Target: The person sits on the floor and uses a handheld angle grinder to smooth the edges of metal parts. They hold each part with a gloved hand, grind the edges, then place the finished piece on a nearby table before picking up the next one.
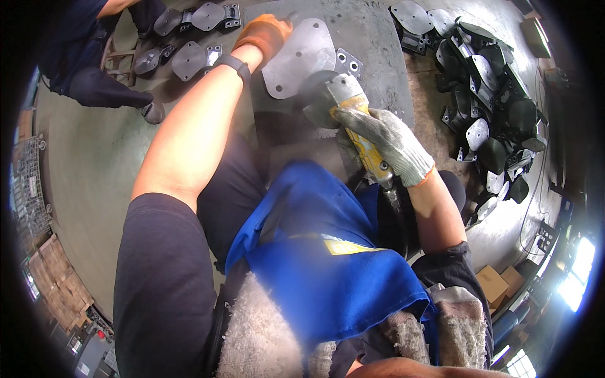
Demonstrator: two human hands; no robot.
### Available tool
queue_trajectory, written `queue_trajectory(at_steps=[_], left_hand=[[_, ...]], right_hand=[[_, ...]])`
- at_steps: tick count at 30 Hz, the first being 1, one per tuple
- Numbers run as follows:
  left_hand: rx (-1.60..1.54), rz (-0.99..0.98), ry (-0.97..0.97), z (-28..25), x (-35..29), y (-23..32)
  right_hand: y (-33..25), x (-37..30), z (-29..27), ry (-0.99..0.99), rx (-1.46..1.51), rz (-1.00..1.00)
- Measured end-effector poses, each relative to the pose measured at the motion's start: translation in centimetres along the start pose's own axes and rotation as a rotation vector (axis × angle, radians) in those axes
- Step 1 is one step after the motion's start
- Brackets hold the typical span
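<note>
Where the grey metal plate (300, 63) is overlapped at its left edge, left hand (266, 36): covered by an orange glove, with the fingers partly curled; whether the plate is actually gripped cannot be told from this angle.
Right hand (387, 135): covered by a pale knitted glove and closed around the yellow body of a grinder (364, 149).
Grinding disc (320, 104): seen blurred at the lower right part of the plate.
Plate position: laid flat on the dark worktop (384, 44); round holes are shown in its face, and a bracket (348, 63) with two bright-rimmed holes is seen just beside its right edge.
Right side: similar plates and black brackets are heaped in a pile (491, 94).
Left side: four similar parts (189, 61) are set beyond the left forearm; another person (82, 69) in dark clothing is seen near them.
Lap: covered by a blue cloth (334, 277).
</note>
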State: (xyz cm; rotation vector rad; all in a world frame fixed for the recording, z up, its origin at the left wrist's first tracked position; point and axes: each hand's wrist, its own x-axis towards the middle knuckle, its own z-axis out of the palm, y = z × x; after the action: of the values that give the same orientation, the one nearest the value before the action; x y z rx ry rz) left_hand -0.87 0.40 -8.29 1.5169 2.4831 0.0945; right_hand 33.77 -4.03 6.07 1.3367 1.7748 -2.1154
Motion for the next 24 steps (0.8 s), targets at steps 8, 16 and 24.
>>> queue_trajectory(at_steps=[8, 16, 24], left_hand=[[-0.026, -0.015, 0.042, 0.0, -0.4, 0.4], [-0.070, -0.121, -0.004, -1.3, -1.4, 1.0], [0.094, 0.024, -0.010, -1.2, -1.8, 0.5]], right_hand=[[0.2, -0.4, -0.3, -0.006, 0.025, -0.004], [0.9, -0.6, -1.5, 0.050, 0.008, 0.028], [2.0, 0.7, -1.6, -0.004, 0.043, -0.093]])
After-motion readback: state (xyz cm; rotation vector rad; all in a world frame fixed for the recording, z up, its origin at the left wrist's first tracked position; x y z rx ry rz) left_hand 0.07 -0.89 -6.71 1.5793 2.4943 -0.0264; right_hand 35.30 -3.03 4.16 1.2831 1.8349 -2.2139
